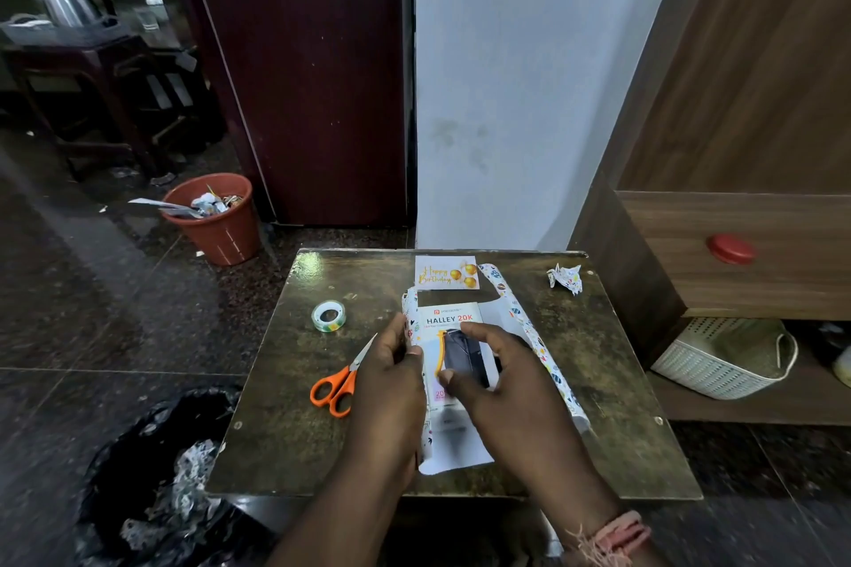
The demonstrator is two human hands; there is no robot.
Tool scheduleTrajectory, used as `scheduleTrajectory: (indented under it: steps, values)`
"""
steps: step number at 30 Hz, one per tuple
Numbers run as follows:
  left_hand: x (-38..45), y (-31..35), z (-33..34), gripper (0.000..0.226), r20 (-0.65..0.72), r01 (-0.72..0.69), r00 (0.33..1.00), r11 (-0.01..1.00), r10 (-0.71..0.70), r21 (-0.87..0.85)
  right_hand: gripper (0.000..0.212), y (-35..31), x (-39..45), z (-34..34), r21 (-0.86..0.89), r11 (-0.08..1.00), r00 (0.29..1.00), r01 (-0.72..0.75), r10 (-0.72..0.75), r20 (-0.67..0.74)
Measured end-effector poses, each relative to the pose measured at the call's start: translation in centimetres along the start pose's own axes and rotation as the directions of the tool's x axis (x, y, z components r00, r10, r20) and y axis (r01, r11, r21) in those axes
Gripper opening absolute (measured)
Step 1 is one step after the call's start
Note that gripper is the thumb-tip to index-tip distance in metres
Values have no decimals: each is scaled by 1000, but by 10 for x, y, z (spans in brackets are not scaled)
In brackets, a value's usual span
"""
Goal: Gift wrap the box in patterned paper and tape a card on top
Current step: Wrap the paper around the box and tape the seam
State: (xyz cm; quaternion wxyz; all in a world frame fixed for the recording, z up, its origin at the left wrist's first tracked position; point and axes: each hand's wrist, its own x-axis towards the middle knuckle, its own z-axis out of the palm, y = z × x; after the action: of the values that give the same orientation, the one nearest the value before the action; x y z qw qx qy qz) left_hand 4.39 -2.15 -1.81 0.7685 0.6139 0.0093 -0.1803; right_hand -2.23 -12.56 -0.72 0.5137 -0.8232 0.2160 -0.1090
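A white box printed "HALLEY 20K" lies on patterned wrapping paper, white side up, in the middle of the small table. The paper's right edge curls up in a roll; its left edge stands against the box. My left hand pinches that left paper edge beside the box. My right hand rests on top of the box, fingers curled over it, thumb on its near part. A "Happy Birthday" card lies flat behind the box.
A tape roll and orange-handled scissors lie left of the box. A crumpled paper scrap sits at the back right corner. An orange bin and a black bin bag stand on the floor to the left; a wooden cabinet is on the right.
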Motion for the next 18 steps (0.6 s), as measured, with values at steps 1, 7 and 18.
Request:
scheduleTrajectory:
  steps: [1,7,18]
  values:
    - [-1,0,1,50,5,-14,1000,1000,14,-2,48,0,0,-1,-4,1000,1000,-1,1,-4]
    - [-4,2,0,46,46,-71,997,994,68,78,45,2,1,-6,-33,999,999,-2,1,-46]
    - [-5,3,2,41,-25,-57,998,990,61,126,63,-2,-3,-3,27,999,999,-27,26,34]
